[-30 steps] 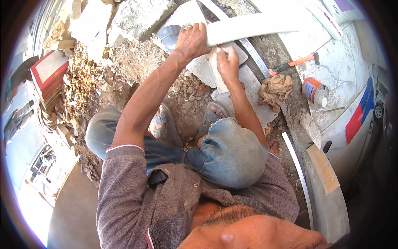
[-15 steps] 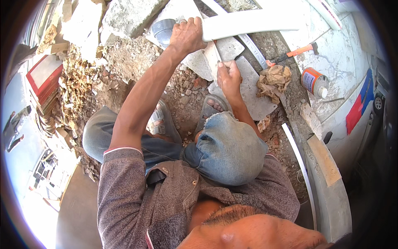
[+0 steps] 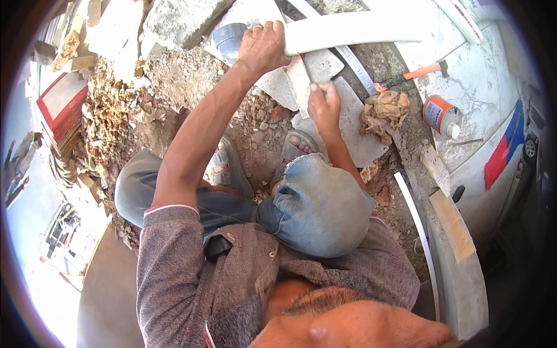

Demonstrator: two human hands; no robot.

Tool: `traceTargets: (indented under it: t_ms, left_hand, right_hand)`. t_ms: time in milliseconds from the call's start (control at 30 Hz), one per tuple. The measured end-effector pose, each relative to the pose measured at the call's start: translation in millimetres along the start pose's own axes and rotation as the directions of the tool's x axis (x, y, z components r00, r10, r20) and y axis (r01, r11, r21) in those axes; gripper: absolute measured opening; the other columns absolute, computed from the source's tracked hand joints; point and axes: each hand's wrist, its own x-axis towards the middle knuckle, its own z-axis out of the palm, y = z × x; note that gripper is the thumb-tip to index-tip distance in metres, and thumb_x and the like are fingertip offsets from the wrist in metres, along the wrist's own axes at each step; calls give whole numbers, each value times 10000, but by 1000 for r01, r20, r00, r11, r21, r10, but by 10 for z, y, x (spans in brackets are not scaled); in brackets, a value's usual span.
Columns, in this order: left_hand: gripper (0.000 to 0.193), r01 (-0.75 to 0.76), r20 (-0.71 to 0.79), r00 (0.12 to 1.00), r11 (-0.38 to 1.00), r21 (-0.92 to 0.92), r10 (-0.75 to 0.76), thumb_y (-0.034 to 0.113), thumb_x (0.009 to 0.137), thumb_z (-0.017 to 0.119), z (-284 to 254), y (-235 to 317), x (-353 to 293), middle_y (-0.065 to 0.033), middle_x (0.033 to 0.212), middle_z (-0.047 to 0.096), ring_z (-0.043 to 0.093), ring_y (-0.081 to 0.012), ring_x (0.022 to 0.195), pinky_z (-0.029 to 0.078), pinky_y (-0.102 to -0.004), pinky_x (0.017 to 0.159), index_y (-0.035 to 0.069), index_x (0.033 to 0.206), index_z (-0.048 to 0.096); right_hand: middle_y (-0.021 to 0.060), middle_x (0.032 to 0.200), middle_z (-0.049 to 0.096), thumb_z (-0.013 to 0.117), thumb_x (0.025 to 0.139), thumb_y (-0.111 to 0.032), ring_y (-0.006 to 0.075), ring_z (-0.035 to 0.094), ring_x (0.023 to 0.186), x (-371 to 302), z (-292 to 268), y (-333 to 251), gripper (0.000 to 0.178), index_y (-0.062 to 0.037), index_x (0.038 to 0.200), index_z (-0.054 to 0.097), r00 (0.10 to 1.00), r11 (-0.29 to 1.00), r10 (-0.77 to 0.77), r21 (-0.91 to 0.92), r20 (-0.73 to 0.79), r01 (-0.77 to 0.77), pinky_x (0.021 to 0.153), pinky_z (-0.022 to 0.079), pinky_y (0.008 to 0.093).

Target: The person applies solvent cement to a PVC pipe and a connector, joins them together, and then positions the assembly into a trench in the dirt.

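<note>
A thick white plastic pipe (image 3: 354, 30) lies across broken slabs at the top of the view, with a dark grey pipe fitting (image 3: 228, 42) near its left end. My left hand (image 3: 263, 49) is closed over the pipe's left end, beside the fitting. Just below the pipe, my right hand (image 3: 326, 107) is closed in a pinch at the edge of a thin, flat, pale strip (image 3: 300, 87). This strip looks like a blade and reaches up to the pipe's underside, where a reddish bit shows. Its exact kind is unclear, and my fingers partly hide the grip.
Crumpled brown paper (image 3: 384, 116), an orange-handled hammer (image 3: 422, 71) and an orange-labelled can (image 3: 441, 116) lie to the right. A narrow white strip (image 3: 418, 226) curves beside the concrete edge. Rubble and stone slabs (image 3: 183, 23) surround my sandalled feet.
My right hand has shifted slightly toward me and right, still pinching. My left hand stays on the pipe, which has barely moved.
</note>
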Motion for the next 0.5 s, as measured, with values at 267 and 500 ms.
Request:
traceTargets:
  t_ms: [267,500]
  left_hand:
    - [660,6,2,1000,1000,20,-6,396,698,724,2,-17,-2,-239,1048,612,629,-384,981,503,-474,848,-52,1122,488]
    - [680,10,3,1000,1000,2,-10,436,696,726,11,-71,57,-231,1035,615,632,-386,973,485,-470,882,-54,1109,500]
  right_hand:
    - [-24,633,487,562,937,-143,40,424,529,-161,-9,6,146,-15,886,511,997,997,-77,-17,10,77,452,352,225]
    - [-52,563,380,542,960,-150,24,315,408,216,254,28,144,-52,893,459,998,999,-49,22,25,49,347,223,215]
